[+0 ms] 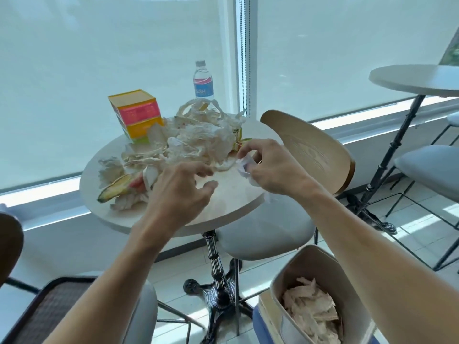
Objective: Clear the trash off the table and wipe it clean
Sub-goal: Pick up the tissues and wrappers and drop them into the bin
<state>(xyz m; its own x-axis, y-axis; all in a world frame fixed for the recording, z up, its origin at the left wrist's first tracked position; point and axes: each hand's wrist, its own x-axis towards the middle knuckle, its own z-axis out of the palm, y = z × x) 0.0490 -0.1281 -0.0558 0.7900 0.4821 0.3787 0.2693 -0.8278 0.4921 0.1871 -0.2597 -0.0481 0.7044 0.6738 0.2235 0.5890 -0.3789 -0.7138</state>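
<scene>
Your right hand (269, 167) pinching a crumpled wrapper (244, 166), left hand (181, 192) spread empty, trash pile (196, 142) at twelve o'clock, bin (320, 301) (half full) at five, chair back (313, 150) crowding two.

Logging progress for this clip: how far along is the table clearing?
Early. Done: some crumpled paper already sits in the bin. In hand: the right hand pinches a small white scrap; the left hand hovers open over the table. Left: the tissue and wrapper pile, peel, carton, bottle, and all wiping.
</scene>
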